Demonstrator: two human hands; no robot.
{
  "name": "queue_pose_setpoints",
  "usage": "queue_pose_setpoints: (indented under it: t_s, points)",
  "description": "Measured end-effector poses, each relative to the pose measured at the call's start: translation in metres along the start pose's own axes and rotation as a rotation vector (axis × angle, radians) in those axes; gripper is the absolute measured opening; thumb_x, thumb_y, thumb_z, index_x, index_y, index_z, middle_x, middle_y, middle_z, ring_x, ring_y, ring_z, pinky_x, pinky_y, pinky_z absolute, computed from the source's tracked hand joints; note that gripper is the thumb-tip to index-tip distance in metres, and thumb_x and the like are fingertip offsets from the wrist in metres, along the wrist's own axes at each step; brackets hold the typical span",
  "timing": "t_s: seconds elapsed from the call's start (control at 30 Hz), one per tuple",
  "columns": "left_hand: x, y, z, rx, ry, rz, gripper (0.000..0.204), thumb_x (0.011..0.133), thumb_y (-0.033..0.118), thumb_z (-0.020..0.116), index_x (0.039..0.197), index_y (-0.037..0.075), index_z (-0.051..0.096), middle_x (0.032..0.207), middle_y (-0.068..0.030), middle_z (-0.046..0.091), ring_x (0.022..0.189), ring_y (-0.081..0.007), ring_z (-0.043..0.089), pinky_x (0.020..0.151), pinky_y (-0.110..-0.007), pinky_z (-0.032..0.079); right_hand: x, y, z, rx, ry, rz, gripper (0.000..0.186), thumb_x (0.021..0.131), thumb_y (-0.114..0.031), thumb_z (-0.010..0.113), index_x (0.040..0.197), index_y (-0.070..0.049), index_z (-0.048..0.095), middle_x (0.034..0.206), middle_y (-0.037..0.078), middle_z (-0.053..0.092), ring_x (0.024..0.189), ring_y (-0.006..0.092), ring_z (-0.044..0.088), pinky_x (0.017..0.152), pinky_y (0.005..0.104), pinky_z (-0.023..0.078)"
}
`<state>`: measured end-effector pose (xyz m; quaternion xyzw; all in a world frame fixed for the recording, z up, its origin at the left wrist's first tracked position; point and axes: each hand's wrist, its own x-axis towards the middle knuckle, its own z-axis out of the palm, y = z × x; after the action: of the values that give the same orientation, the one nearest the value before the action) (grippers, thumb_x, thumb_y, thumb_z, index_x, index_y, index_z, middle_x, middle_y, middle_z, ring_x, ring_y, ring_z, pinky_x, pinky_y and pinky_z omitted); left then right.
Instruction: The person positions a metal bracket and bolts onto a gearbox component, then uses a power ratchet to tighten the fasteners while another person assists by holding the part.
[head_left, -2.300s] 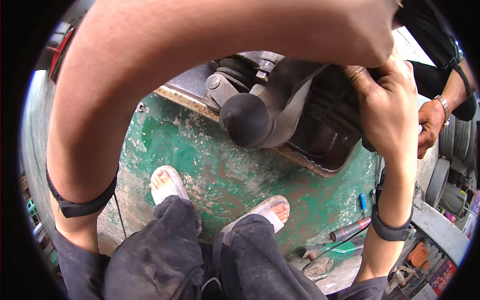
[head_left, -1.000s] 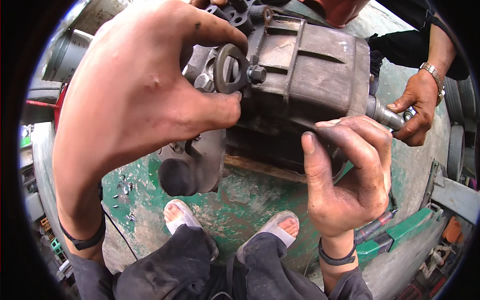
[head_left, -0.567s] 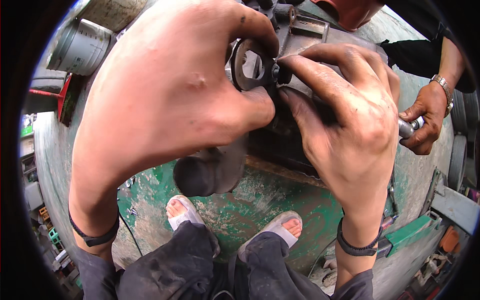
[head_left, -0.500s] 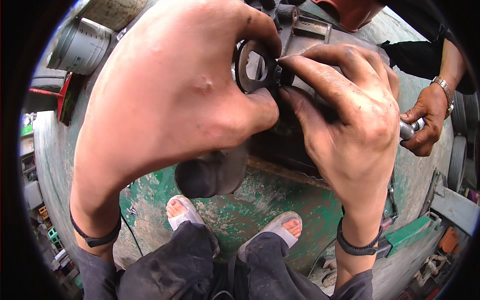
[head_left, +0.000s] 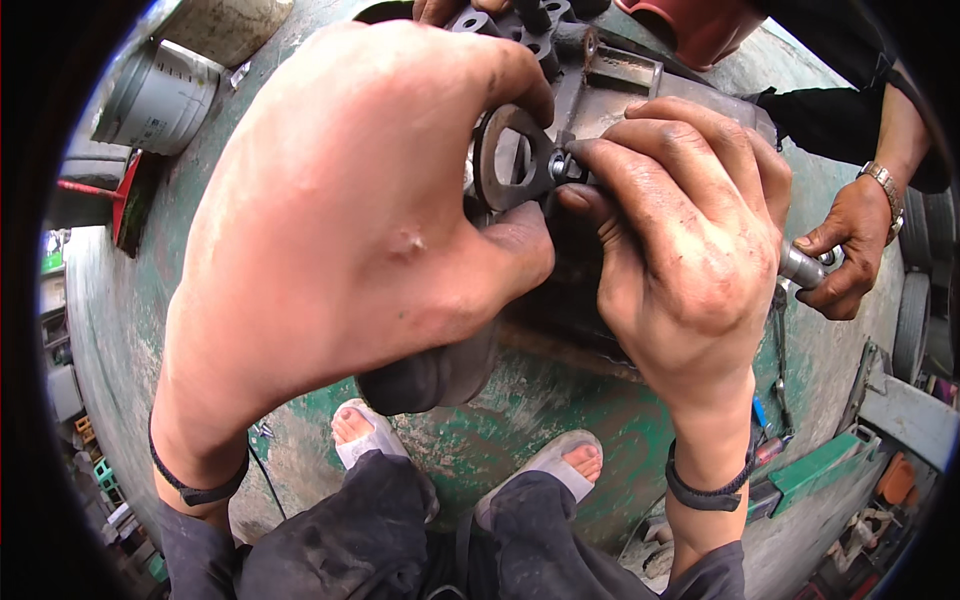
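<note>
My left hand (head_left: pixel 340 220) curls its fingers and thumb around a dark, round metal flange plate (head_left: pixel 488 160) with a wide opening in its middle. On the plate's right side sits a small bolt (head_left: pixel 561 165), pinched between the thumb and forefinger of my right hand (head_left: pixel 700 240). Behind both hands lies a greasy metal machine housing (head_left: pixel 625 80). A dark rounded cylinder-shaped part (head_left: pixel 425 380) shows below my left hand, its upper portion covered.
At right, a co-worker's hand (head_left: pixel 855 235) grips a metal cylindrical tool (head_left: pixel 800 266). Another person's fingers (head_left: pixel 450 10) rest at the top. A grey bucket (head_left: pixel 165 95) stands upper left, a reddish container (head_left: pixel 695 30) upper right. A green metal piece (head_left: pixel 820 470) lies lower right.
My right fingertips have shifted slightly, baring the bolt's end. The plate sits a little lower in view. Another person's fingers have appeared at the top. The co-worker's tool is slightly farther left.
</note>
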<state>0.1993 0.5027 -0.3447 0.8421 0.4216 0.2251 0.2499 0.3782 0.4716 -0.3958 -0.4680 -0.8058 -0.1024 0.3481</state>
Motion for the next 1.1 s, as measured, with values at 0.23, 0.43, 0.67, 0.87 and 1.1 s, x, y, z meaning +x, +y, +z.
queue_pose_setpoints:
  t_s: [0.23, 0.43, 0.67, 0.87, 1.1]
  points:
    - [0.008, 0.01, -0.011, 0.252, -0.069, 0.014, 0.043, 0.063, 0.006, 0.071, 0.104, -0.003, 0.064, 0.085, -0.0158, 0.07, 0.078, -0.0196, 0.071, 0.074, -0.028, 0.054, -0.004, -0.012, 0.002, -0.055, 0.026, 0.113, 0.02, 0.071, -0.012, 0.074, 0.089, -0.006, 0.068, 0.092, 0.005, 0.066, 0.097, 0.0242, 0.062, 0.088, 0.0381, 0.04]
    - [-0.008, 0.004, -0.01, 0.361, 0.046, 0.09, 0.023, 0.062, 0.016, 0.069, 0.079, 0.002, 0.066, 0.066, -0.0174, 0.064, 0.064, -0.0311, 0.067, 0.059, -0.039, 0.053, -0.02, -0.007, -0.008, -0.113, -0.166, 0.175, 0.026, 0.079, -0.016, 0.068, 0.103, -0.005, 0.069, 0.106, 0.009, 0.067, 0.107, 0.0293, 0.06, 0.095, 0.042, 0.041]
    - [0.017, -0.005, 0.049, 0.285, 0.185, -0.014, 0.036, 0.065, 0.039, 0.071, 0.081, 0.007, 0.074, 0.081, -0.0088, 0.07, 0.078, -0.0252, 0.062, 0.075, -0.039, 0.038, -0.009, 0.018, -0.013, -0.064, -0.185, -0.022, 0.026, 0.086, -0.029, 0.069, 0.102, -0.01, 0.075, 0.117, 0.023, 0.065, 0.106, 0.0365, 0.062, 0.091, 0.0471, 0.048]
    - [0.041, -0.01, 0.069, 0.216, 0.32, 0.072, 0.053, 0.064, 0.048, 0.07, 0.085, -0.001, 0.072, 0.084, -0.0165, 0.067, 0.086, -0.0296, 0.06, 0.079, -0.042, 0.037, 0.023, 0.013, -0.037, -0.228, -0.548, 0.031, 0.027, 0.087, -0.026, 0.066, 0.102, -0.005, 0.073, 0.113, 0.023, 0.066, 0.102, 0.0342, 0.063, 0.09, 0.0405, 0.049]
    - [-0.044, -0.054, -0.007, -0.144, 0.333, -0.022, 0.067, 0.074, 0.062, 0.062, 0.08, -0.004, 0.069, 0.074, -0.0178, 0.065, 0.079, -0.0319, 0.063, 0.079, -0.044, 0.042, 0.037, -0.005, -0.043, -0.348, -0.626, -0.071, 0.029, 0.088, -0.022, 0.064, 0.098, 0.004, 0.071, 0.109, 0.024, 0.066, 0.094, 0.0363, 0.065, 0.086, 0.0385, 0.051]
